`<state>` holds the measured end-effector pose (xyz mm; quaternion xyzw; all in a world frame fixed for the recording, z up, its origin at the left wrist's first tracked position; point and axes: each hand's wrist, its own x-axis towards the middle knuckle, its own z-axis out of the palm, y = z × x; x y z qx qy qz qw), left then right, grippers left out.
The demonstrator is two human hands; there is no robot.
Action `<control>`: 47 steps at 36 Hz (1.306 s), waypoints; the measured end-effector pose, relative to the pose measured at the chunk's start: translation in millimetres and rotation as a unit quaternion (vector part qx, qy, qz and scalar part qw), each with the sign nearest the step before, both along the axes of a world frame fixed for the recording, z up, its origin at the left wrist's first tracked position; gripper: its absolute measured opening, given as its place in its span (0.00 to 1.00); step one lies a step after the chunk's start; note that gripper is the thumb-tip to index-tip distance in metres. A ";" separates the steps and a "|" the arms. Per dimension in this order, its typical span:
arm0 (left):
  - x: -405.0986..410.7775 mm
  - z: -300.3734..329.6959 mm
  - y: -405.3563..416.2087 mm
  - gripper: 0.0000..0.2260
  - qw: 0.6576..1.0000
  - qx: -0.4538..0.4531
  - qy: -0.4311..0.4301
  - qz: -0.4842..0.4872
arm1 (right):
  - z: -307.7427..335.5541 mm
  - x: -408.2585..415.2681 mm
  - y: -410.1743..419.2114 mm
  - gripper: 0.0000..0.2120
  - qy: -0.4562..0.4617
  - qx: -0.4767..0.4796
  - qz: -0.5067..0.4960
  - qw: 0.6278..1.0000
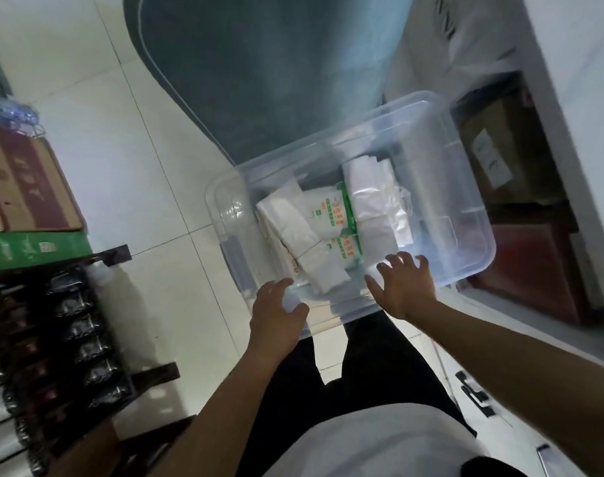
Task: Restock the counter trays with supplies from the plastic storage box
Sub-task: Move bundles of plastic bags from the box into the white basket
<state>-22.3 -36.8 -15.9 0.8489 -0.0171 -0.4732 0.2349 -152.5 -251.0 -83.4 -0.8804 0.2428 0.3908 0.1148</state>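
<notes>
A clear plastic storage box sits low on the tiled floor in front of me, its lid off. Inside lie several white packets, some with green and orange print. My left hand rests at the box's near left rim, fingers curled around the edge. My right hand hovers over the near right rim with fingers spread, nothing in it. My dark trousers and white shirt fill the bottom of the view.
A dark rounded mat or lid lies beyond the box. Cardboard cartons and a green box stack at left above a rack of dark bottles. A white cabinet with boxes inside stands at right.
</notes>
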 end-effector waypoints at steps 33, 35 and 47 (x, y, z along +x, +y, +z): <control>52.5 -190.3 -59.7 0.40 0.867 0.122 -0.139 -0.463 | -133.1 105.0 -77.4 0.30 -0.009 0.063 -0.510 0.858; 54.1 -188.6 -59.6 0.39 0.879 0.108 -0.133 -0.446 | -134.1 101.1 -76.2 0.31 -0.009 0.086 -0.524 0.848; 55.0 -145.8 -68.3 0.27 0.961 0.045 -0.045 -0.267 | -89.3 90.6 -73.1 0.14 -0.071 0.107 -0.590 0.797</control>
